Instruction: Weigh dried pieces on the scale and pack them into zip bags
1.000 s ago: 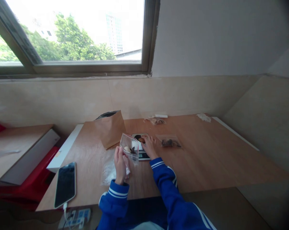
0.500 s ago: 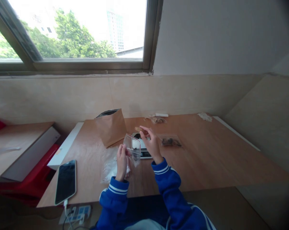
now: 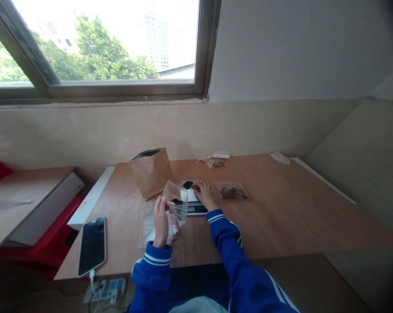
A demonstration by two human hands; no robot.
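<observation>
My left hand [image 3: 161, 216] pinches the edge of a clear zip-lock bag [image 3: 182, 208] and holds it up over the table. A tan piece and a dark piece show inside the bag. My right hand [image 3: 204, 194] reaches down onto a small kitchen scale [image 3: 192, 209], its fingers drawn together at a small brownish bit whose kind I cannot make out. Beside the fingertips, a flat black piece [image 3: 188, 185] lies on the scale. Beneath my left hand, a stack of clear plastic bags [image 3: 148, 228] rests on the table.
A brown paper pouch [image 3: 154, 174] stands open behind my left hand. Right of the scale lies a bag of dark dried pieces [image 3: 232, 192]; another small filled bag [image 3: 215, 163] sits near the wall. A phone [image 3: 92, 246] charges at the left edge, above a power strip [image 3: 110, 289].
My right hand has come down from above the scale onto it. The tan piece it held now appears in the bag, which my left hand has shifted slightly left.
</observation>
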